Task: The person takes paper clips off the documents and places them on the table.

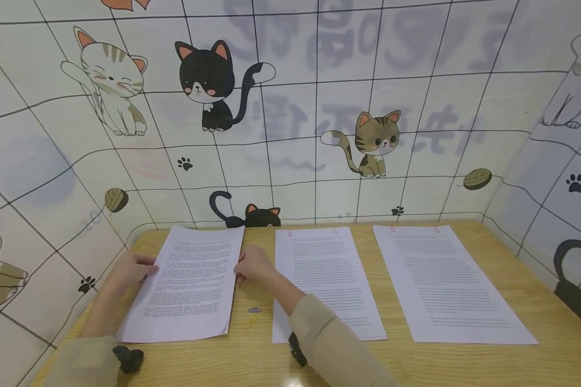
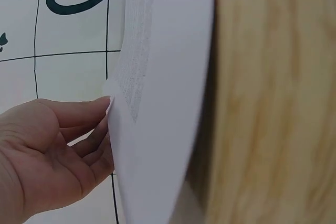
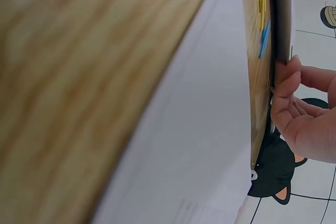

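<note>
A sheaf of printed paper [image 1: 189,285] lies at the left of the table, seen from the head, with its near right corner slightly curled. My left hand [image 1: 132,269] pinches its left edge between thumb and fingers; the left wrist view shows the thumb [image 2: 86,111] on the printed side and the paper bowing above the wood. On the opposite edge, my right hand [image 1: 254,264] grips the sheaf with thumb and curled fingers. Close to the right hand, a bluish paper clip [image 1: 255,310] and a yellow paper clip [image 1: 253,321] lie on the wood.
Under my right forearm lies a second printed sheaf [image 1: 319,279], clipped along its top edge. Farther right is a third sheaf [image 1: 455,290] with red clips [image 1: 436,229] at its top. A cat-patterned cloth [image 1: 295,118] hangs behind and beside the wooden table [image 1: 213,363].
</note>
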The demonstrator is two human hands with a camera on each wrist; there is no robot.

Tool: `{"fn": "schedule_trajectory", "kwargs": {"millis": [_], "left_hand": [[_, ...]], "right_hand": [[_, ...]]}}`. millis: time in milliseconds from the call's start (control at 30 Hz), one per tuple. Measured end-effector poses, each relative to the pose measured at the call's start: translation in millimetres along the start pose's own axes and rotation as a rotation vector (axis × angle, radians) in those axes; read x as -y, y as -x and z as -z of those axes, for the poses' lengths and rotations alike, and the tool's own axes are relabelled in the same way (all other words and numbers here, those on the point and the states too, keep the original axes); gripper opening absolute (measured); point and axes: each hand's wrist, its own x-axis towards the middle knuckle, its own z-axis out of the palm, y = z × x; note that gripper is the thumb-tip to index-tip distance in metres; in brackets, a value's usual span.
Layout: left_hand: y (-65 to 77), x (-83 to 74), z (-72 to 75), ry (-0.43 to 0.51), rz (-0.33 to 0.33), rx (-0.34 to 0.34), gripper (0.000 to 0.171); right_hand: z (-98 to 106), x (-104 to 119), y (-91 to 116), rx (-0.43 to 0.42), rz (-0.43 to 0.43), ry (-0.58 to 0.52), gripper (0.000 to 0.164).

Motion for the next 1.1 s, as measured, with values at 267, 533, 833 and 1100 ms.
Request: {"fn": "schedule_trajectory", "kwargs": {"millis": [267, 533, 833, 1100], "left_hand": [[-0.8, 2.4, 1.3, 0.015, 0.028, 0.054, 0.039], [-1.6, -0.4, 3.1, 0.002, 0.034, 0.090, 0.049], [0.7, -8.1, 3.0, -0.041, 0.017, 0.024, 0.048], [3.1, -24.3, -6.2, -0.051, -0.034, -0.043, 0.046]], "right_hand": [[4, 3, 3, 0.078, -0.050, 0.013, 0.013], [12, 1, 1, 0.106, -0.033, 0.085, 0.031], [27, -2, 7, 0.146, -0.003, 0.040, 0.019], [43, -5, 15, 0.145, 0.018, -0.048, 0.038]]}}
